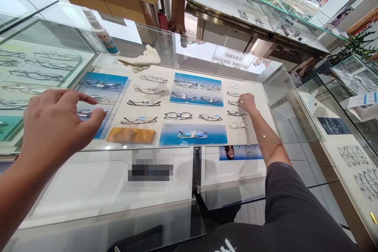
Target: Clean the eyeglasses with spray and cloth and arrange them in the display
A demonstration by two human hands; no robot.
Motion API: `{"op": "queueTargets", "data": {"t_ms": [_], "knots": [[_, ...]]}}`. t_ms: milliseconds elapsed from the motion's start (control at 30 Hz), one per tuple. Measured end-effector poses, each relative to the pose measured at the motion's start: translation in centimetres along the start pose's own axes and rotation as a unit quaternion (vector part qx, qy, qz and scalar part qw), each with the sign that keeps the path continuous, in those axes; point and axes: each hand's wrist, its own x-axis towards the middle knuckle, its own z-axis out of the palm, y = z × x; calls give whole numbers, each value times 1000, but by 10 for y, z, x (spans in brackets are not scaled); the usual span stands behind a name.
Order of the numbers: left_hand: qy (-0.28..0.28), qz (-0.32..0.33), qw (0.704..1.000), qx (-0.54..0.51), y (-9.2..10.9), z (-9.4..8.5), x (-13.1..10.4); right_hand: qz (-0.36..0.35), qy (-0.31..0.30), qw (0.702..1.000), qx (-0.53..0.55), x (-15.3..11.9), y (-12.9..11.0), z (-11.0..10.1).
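Observation:
My right hand [247, 103] reaches into the glass display case. Its fingers are pinched at the right end of a pair of eyeglasses [232, 102] in the right-hand column. Above that pair lies another with a small tag [232, 93]; a dark-framed pair [236, 113] and a clear-framed pair [238, 125] lie below. My left hand [60, 116] hovers over the case's left side, thumb and forefinger apart, holding nothing. Behind it, eyeglasses [100, 83] rest on a blue card [119, 86], partly hidden. Several more pairs line the shelf, some on a blue card [196, 75] in the middle.
A spray bottle [103, 35] and a cream cloth [146, 58] sit on the glass top at the back. An orange eyeglass case [130, 135] lies at the shelf's front left. Glass walls [283, 102] edge the display. Other glass cabinets [224, 4] stand behind and to the right.

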Motion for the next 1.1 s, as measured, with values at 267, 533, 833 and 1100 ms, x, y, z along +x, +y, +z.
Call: {"op": "queueTargets", "data": {"t_ms": [267, 533, 833, 1100], "knots": [[-8, -17, 1000, 1, 5, 0, 1, -76, 45, 996, 4, -24, -88, -7], [-23, 4, 1000, -2, 7, -1, 0, -400, 48, 915, 40, -108, -221, -4], [53, 7, 990, -127, 4, 14, 6, -563, 49, 822, 65, -192, -292, -52], [-5, 72, 980, -187, -34, -29, -3, -554, -9, 830, 64, -189, -341, -58]]}}
